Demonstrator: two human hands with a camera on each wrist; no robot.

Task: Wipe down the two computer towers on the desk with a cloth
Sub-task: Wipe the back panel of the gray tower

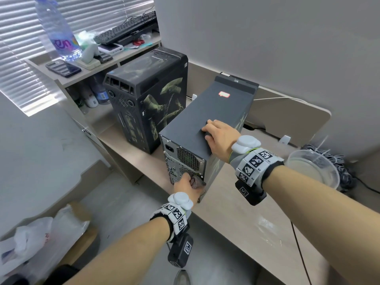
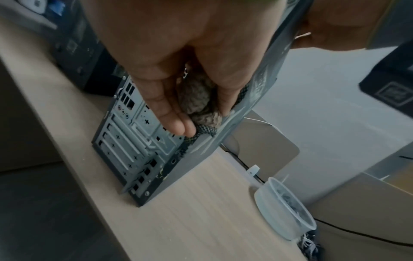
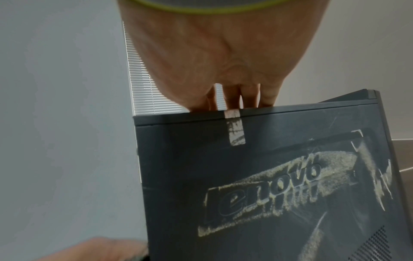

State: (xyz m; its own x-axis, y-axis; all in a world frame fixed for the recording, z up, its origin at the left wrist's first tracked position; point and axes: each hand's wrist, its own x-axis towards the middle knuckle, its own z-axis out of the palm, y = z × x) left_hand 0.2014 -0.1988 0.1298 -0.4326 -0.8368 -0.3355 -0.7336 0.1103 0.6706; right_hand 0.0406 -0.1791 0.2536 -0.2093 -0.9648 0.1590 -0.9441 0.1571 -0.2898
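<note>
1. The near tower [image 1: 207, 128] stands upright on the desk [image 1: 236, 212], its rear panel of vents and slots facing the person.
2. The left hand [image 1: 186, 187] bunches a dark cloth [image 1: 197, 182] in curled fingers [image 2: 176, 123] and presses it to the lower rear panel, at the corner with the right side panel.
3. The right hand [image 1: 220, 134] lies on the tower's top near its right edge, fingers bent over a small dark patch; whether they grip anything cannot be told.
4. The right wrist view shows that side panel dusty, with streaks around a raised logo.
5. The far tower [image 1: 148, 103], black with greenish smears, stands just beside the first, to its left and further back, under a shelf [image 1: 115, 58].
6. A clear plastic bowl [image 1: 312, 167] sits on the desk to the right, near a tangle of cables [image 1: 339, 161].
</note>
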